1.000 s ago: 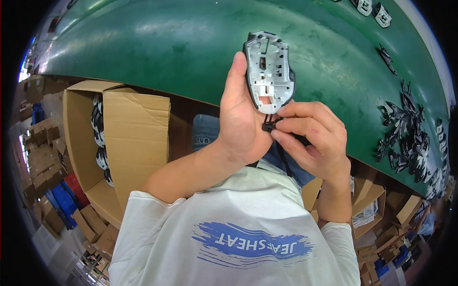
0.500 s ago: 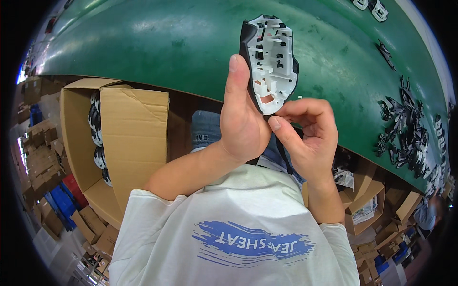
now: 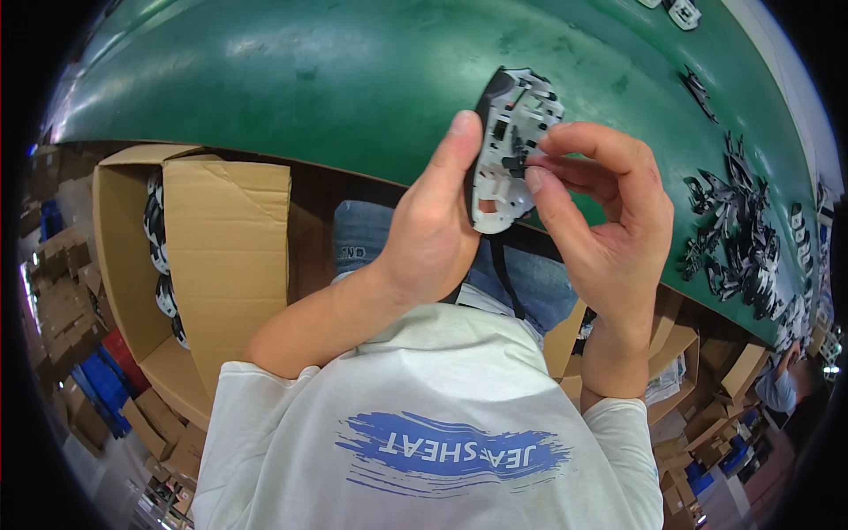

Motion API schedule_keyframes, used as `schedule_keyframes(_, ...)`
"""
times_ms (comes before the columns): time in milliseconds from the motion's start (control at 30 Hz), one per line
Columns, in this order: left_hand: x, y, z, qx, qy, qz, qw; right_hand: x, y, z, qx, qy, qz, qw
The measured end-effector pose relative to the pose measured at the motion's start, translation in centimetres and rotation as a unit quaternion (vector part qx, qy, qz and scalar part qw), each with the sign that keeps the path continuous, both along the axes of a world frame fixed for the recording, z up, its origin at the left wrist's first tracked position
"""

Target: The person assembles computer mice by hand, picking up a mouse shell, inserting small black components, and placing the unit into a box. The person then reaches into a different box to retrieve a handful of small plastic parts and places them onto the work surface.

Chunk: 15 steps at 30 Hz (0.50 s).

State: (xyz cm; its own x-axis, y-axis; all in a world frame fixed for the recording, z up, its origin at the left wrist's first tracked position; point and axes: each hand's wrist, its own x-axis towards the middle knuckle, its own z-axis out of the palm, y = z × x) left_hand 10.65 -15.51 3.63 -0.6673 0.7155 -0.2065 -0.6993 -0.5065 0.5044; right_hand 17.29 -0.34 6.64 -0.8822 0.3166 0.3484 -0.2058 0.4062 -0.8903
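A plastic shell (image 3: 500, 190) shaped like a computer mouse, black outside with white ribs and posts inside, is held above the near edge of the green table. My left hand (image 3: 428, 225) is closed on its left side and lower end, thumb up along the dark side wall. Its hollow inside faces up, tilted toward the right. My right hand (image 3: 614, 212) reaches over the right side, thumb and index finger pinched at the middle of the inside. A small black part (image 3: 514, 163) shows right at those fingertips; the fingers partly cover it.
The green table (image 3: 353, 79) stretches ahead. A heap of black and grey plastic parts (image 3: 738, 230) lies at the right, with white-and-black shells (image 3: 683, 13) at the far right. An open cardboard box (image 3: 225, 256) holding similar shells stands at the left. Another person's arm (image 3: 777, 389) shows far right.
The shell has come nearer and tilted to the right in my left hand. My right fingers have moved from its lower end up to the middle of its inside.
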Motion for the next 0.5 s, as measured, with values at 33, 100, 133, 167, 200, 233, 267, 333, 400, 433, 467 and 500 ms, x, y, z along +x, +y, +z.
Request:
schedule_keyframes(33, 0.1, 0.0, -0.1, -0.003, 0.001, 0.005, 1.000, 0.0, 0.0, 0.1, -0.012, -0.009, -0.006, 1.000)
schedule_keyframes(100, 0.1, -0.1, -0.5, -0.012, 0.024, -0.012, 1.000, 0.2, -0.1, 0.4, -0.025, -0.025, -0.019, 0.999)
schedule_keyframes(133, 0.2, 0.0, -0.4, -0.015, 0.024, -0.010, 1.000, 0.2, -0.1, 0.4, -0.033, -0.041, -0.037, 0.998)
schedule_keyframes(167, 0.4, 0.0, -0.2, -0.027, 0.026, -0.004, 0.999, 0.2, -0.1, 0.3, -0.039, -0.042, -0.037, 0.998)
schedule_keyframes(200, 0.5, -0.1, -0.1, -0.038, 0.028, 0.001, 0.999, 0.2, -0.2, 0.1, -0.042, -0.042, -0.037, 0.998)
schedule_keyframes(233, 0.5, 0.1, -0.2, -0.036, 0.026, -0.002, 0.999, 0.1, 0.0, 0.0, -0.022, -0.028, -0.030, 0.999)
schedule_keyframes(267, 0.5, 0.1, -0.3, -0.014, 0.013, -0.009, 1.000, 0.1, 0.1, -0.1, -0.002, -0.014, -0.023, 1.000)
schedule_keyframes(333, 0.2, 0.0, -0.3, 0.009, -0.003, -0.020, 1.000, 0.3, 0.7, 0.3, 0.022, -0.013, -0.006, 1.000)
schedule_keyframes(400, -0.4, 0.1, -0.1, 0.017, -0.075, -0.081, 0.994, 0.3, 2.0, 0.9, 0.046, -0.013, 0.011, 0.999)
schedule_keyframes(433, -0.4, 0.3, 0.5, -0.035, -0.106, -0.080, 0.991, 0.0, 3.3, 1.1, 0.151, 0.020, 0.068, 0.986)
schedule_keyframes(467, -0.5, 0.4, 0.6, -0.034, -0.109, -0.084, 0.990, -0.2, 4.2, 1.5, 0.256, 0.049, 0.122, 0.958)
schedule_keyframes(500, -1.0, 0.2, 0.6, -0.081, -0.097, -0.123, 0.984, -0.4, 4.6, 1.8, 0.262, 0.051, 0.137, 0.954)
